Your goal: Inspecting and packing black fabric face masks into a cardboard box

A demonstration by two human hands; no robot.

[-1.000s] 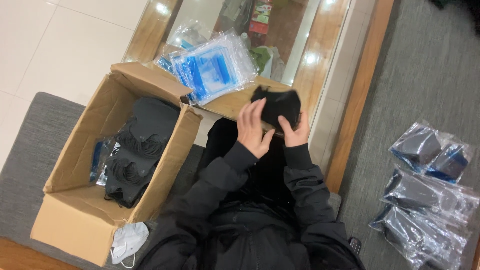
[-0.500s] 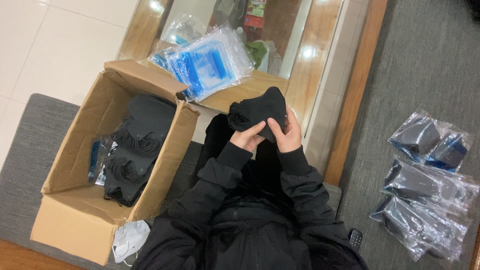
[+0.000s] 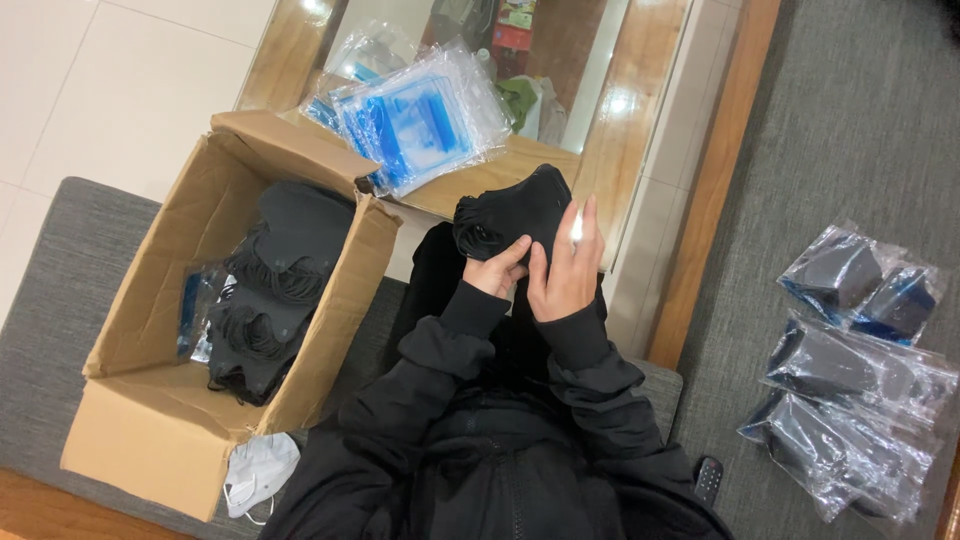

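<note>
Left hand [image 3: 497, 272]: closed on the lower edge of a stack of black masks [image 3: 515, 212], fingers curled under it.
Right hand [image 3: 566, 268]: pressed flat against the side of the same stack, fingers straight and together, steadying rather than pinching.
Where the stack is: held up in front of the person's chest, above the lap and just short of the edge of the glass-topped bench [image 3: 640, 120]; it touches nothing but the two hands.
Cardboard box [image 3: 170, 440]: open on the grey sofa [image 3: 60, 290] to the person's left, with more loose black masks [image 3: 270, 290] heaped inside, so plenty appears to remain unpacked.
Empty bags [image 3: 420, 125]: a pile of clear bags with blue printing lies on the bench beside the box's raised flap, apparently not yet filled.
Filled bags [image 3: 850, 370]: several clear bags with dark contents lie on the grey carpet [image 3: 850, 130] to the person's right, well apart from the hands.
How far along: to my eye a few bundles are bagged and set aside, the one in hand is not bagged yet, and the box looks far from emptied.
Other bits: a white mask [image 3: 255, 470] lies beside the box; a dark remote [image 3: 708, 480] rests by the person's right side.
</note>
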